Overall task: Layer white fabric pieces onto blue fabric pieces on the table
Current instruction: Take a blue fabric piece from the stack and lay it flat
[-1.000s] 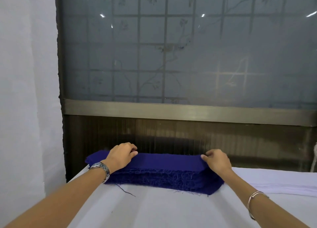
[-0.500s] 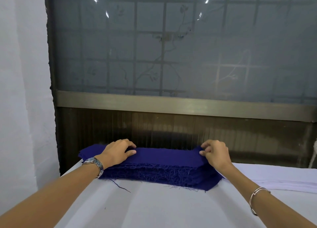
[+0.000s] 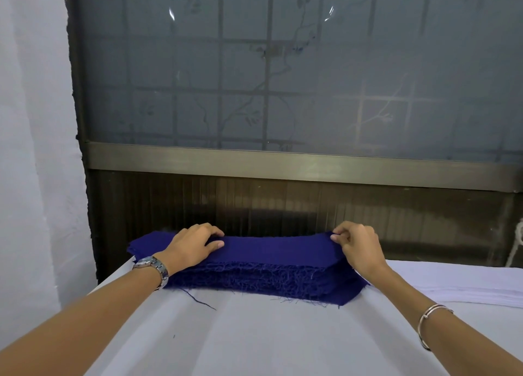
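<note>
Blue stack (image 3: pixel 263 279) sits at the far edge of the table (image 3: pixel 254 344), close to the window wall, frayed edges facing the person. Right hand (image 3: pixel 359 248) pinches the right end of the top piece (image 3: pixel 283 245) btwn thumb and fingertips, and the cloth is lifted a touch there. Left hand (image 3: pixel 195 245) lies on the stack's left part, fingers bent over the far side, thumb flat on top. Can't tell if it has a layer nipped or only presses down. White pieces (image 3: pixel 469 286) lie in a low pile to the right, just beside the stack, untouched, so I'd say no layering has begun.

Risks, as I judge them: the weave is loose and hairy, so threads of neighbouring layers prob. cling, and the pinch could bring up two or three pieces, not one. If only one end is gripped, a pull toward the body may drag the whole stack askew or spill layers off the back, esp. as its left end seems to overhang the corner. Stray thread (image 3: pixel 198 300) could get trapped under a white piece. Watch (image 3: pixel 152 268) and bangle (image 3: pixel 430 319) might snag the frays.
</note>
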Demonstrator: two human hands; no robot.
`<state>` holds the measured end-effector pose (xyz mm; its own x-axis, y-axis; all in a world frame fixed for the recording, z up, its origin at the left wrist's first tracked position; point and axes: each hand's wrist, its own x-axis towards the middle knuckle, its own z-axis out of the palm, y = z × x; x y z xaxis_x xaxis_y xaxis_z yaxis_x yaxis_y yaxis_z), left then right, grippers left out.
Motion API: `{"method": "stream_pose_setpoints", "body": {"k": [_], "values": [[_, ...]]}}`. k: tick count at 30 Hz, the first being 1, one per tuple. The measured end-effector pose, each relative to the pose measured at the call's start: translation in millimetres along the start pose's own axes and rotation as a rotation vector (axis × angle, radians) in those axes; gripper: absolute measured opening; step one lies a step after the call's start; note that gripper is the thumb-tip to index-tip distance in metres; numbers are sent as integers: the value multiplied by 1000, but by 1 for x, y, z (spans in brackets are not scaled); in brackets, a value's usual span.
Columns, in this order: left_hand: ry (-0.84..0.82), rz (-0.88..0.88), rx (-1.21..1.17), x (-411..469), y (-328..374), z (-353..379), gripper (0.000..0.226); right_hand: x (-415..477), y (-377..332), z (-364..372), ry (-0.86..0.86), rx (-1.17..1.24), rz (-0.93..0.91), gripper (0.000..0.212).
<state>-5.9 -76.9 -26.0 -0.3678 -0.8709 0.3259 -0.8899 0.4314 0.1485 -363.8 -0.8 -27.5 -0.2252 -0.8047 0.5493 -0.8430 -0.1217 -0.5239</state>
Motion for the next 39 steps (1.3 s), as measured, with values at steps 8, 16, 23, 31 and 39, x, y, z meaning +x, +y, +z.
{"method": "stream_pose_setpoints", "body": {"k": [8, 16, 23, 31, 39], "values": [[3, 59, 13, 2, 5, -3, 49, -3, 2, -7, 87, 92, -33, 12], [153, 112, 79, -7, -8, -14, 35, -4, 5, -17, 55, 268, -61, 20], [337, 114, 87, -33, -30, -40, 23, -4, 12, -41, 113, 417, -1, 6], [158, 14, -340, -51, -7, -82, 19, -18, 26, -97, 36, 442, 95, 3], [-229, -198, -646, -90, 16, -62, 38, -58, 74, -146, -323, 299, 243, 8]]}}
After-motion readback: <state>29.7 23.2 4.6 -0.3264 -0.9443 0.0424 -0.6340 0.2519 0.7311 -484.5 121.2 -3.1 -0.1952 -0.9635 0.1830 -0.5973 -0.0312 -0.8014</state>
